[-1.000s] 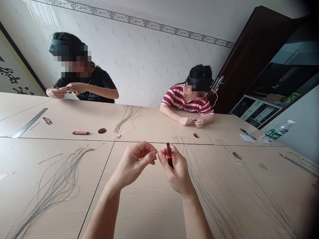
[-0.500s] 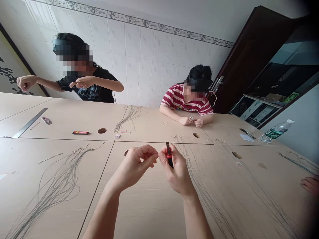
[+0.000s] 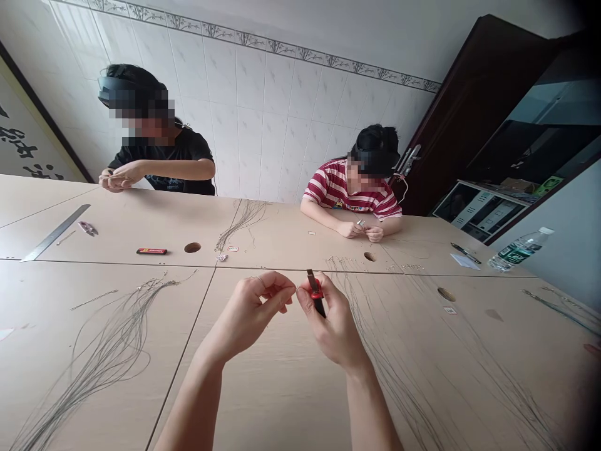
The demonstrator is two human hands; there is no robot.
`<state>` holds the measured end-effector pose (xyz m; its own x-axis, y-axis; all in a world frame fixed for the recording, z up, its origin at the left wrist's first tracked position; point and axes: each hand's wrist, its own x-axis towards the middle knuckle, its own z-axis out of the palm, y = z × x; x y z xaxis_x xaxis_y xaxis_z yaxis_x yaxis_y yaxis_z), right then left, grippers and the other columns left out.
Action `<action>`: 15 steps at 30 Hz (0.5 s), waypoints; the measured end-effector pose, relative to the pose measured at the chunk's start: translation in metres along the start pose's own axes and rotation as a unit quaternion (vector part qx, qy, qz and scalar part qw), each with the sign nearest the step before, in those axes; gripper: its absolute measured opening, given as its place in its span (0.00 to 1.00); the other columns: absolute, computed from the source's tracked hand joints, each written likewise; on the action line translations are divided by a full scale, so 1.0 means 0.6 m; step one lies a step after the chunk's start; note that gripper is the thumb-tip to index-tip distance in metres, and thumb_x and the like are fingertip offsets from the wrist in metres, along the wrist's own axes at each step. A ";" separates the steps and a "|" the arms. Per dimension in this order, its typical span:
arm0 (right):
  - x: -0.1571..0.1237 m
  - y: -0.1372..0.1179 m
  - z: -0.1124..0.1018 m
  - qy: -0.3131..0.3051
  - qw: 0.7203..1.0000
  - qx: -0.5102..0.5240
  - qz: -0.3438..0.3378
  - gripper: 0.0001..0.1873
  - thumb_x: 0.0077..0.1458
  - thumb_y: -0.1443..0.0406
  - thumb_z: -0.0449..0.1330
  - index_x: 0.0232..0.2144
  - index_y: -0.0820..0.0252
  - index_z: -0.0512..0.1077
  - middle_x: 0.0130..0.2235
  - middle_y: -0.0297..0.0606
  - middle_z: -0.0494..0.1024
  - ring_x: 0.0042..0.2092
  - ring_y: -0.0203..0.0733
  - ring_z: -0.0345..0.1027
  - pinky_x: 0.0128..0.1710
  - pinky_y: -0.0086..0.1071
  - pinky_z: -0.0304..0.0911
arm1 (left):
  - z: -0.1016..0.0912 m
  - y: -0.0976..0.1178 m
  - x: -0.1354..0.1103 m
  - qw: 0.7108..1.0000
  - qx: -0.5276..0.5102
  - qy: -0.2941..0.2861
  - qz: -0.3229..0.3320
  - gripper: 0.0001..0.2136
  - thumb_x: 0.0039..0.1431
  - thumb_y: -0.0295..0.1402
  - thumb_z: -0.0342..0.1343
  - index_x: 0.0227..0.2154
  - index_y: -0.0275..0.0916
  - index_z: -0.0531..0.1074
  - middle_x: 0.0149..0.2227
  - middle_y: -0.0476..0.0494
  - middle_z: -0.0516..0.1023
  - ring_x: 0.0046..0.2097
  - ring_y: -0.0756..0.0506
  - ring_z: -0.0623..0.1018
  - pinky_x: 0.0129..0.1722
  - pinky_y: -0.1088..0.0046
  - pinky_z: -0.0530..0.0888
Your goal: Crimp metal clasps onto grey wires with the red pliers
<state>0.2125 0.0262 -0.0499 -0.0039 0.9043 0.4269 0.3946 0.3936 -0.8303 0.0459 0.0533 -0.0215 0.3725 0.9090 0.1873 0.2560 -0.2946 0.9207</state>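
Over the middle of the table, my left hand pinches something too small to make out between thumb and fingertips. My right hand, close beside it, is closed around a small red-and-black hand tool with a dark flat metal tip pointing up. My right thumb lies along the tool's side, and a tiny bright bit shows between the two hands' fingertips. To the left lies a bundle of thin grey cords with small metal ends. More thin cords run along the table at my right.
Two people sit across the table, one in black, one in striped red. A steel ruler, a red-and-black case, another cord bundle, a pen and a bottle lie about. Round holes pierce the tabletop.
The tool in my right hand has tilted and shifted slightly left; a small gap now shows between my fingertips. The person in black has brought both hands together at the table edge.
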 end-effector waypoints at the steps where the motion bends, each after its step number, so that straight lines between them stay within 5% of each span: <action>1: 0.000 0.000 0.000 -0.002 1.000 -0.001 -0.003 0.07 0.64 0.62 0.54 0.32 0.56 0.63 0.33 0.33 0.68 0.35 0.38 0.63 0.36 0.32 0.61 | 0.000 -0.001 0.000 1.000 -0.004 -0.001 -0.001 0.09 0.63 0.38 0.54 0.31 0.40 0.75 0.27 0.50 0.76 0.31 0.50 0.76 0.32 0.75 0.72; 5: 0.000 0.000 -0.004 0.001 1.000 -0.002 -0.017 0.07 0.64 0.63 0.53 0.32 0.56 0.63 0.33 0.33 0.67 0.35 0.37 0.62 0.37 0.31 0.60 | 0.000 -0.007 0.002 0.999 -0.035 0.012 -0.005 0.09 0.63 0.39 0.55 0.35 0.40 0.76 0.31 0.47 0.79 0.35 0.48 0.78 0.36 0.73 0.75; 11: 0.004 0.006 -0.007 0.035 0.999 -0.018 -0.012 0.08 0.64 0.61 0.54 0.32 0.56 0.63 0.31 0.32 0.64 0.32 0.37 0.59 0.34 0.31 0.58 | -0.030 -0.009 -0.002 0.951 -0.263 0.160 0.044 0.12 0.59 0.34 0.61 0.46 0.41 0.76 0.50 0.44 0.79 0.53 0.46 0.76 0.54 0.71 0.74; 15: 0.007 0.014 -0.014 0.062 0.998 -0.029 -0.013 0.09 0.64 0.61 0.53 0.31 0.56 0.62 0.29 0.31 0.63 0.31 0.36 0.58 0.33 0.30 0.57 | -0.084 -0.006 -0.022 0.875 -0.458 0.144 0.057 0.05 0.51 0.36 0.66 0.30 0.41 0.79 0.31 0.50 0.81 0.32 0.52 0.79 0.31 0.82 0.80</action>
<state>0.2232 0.0318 -0.0520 0.0962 0.8650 0.4925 0.4483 0.4041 -0.7973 -0.0048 0.0571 -0.0100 0.0743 0.9646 0.2532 -0.6402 -0.1485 0.7537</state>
